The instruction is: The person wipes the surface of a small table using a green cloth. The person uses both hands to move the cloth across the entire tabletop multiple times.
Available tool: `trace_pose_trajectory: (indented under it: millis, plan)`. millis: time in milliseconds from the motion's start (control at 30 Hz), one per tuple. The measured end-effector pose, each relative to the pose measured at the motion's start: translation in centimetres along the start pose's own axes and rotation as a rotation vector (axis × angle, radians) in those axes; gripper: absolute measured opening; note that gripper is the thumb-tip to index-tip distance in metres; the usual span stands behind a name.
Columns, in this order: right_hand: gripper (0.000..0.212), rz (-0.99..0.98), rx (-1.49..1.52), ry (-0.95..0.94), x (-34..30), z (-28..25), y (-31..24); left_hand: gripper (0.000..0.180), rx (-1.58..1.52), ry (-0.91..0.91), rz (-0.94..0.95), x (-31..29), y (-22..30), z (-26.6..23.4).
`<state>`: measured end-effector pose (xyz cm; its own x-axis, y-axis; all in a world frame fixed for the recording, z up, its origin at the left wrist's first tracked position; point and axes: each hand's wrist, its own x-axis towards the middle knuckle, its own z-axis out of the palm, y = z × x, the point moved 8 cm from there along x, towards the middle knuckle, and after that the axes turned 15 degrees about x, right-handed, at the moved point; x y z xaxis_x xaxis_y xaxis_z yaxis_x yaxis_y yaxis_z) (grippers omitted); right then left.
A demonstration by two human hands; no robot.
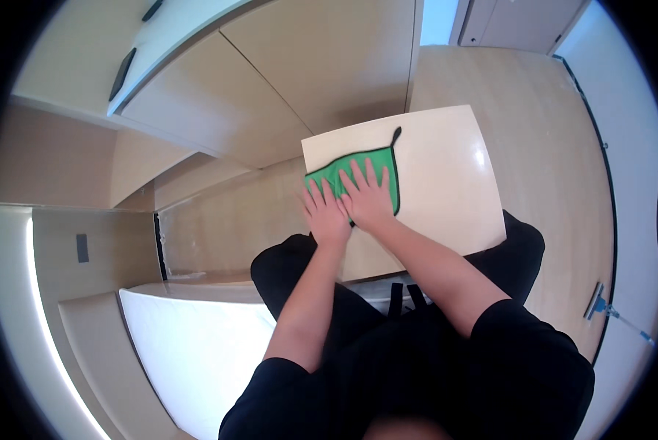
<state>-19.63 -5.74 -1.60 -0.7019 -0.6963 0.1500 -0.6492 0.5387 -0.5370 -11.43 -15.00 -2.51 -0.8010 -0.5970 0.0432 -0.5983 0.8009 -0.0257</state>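
Observation:
A green cleaning cloth (pixel 387 162) with dark edging and a small black loop at its far corner lies spread on a pale wooden board-like surface (pixel 446 172) in front of my knees. It covers the left part of that surface. Both my hands press on the cloth with fingers stretched and spread. My left hand (pixel 326 216) rests at the cloth's near left side, and my right hand (pixel 368 198) lies beside it, their thumbs close together. What supports the pale surface is mostly hidden.
Tall pale cabinet doors (pixel 270 81) stand beyond the surface. At the lower left is a bed with a white cover (pixel 197 352). A squeegee-like mop (pixel 596 301) leans near the right wall, on the wooden floor (pixel 556 213). A door (pixel 516 26) shows at the far right.

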Motion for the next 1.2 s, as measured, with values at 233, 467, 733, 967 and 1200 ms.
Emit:
trace_pose_trajectory:
  millis: [233,467,733,967,1200]
  plan:
    - [0.063,-0.008,0.005,0.037,-11.3,-2.7,0.7,0.075,0.126,-0.072,-0.047,-10.3,3.8,0.4]
    - [0.064,0.122,-0.051,0.031,-18.4,-6.3,5.0,0.074,0.042,-0.074,0.246,-14.6,10.9,-0.1]
    - [0.063,0.262,-0.081,0.066,-15.6,-8.0,9.2,0.074,-0.033,-0.016,0.4,-9.3,15.1,-0.3]
    - [0.061,0.322,-0.169,0.265,-9.2,-11.1,15.0,0.073,-0.034,-0.059,0.402,-0.8,20.5,-0.6]
    - [0.058,0.349,-0.183,0.311,-2.0,-13.6,21.6,0.07,-0.003,-0.066,0.399,7.8,26.4,-0.2]
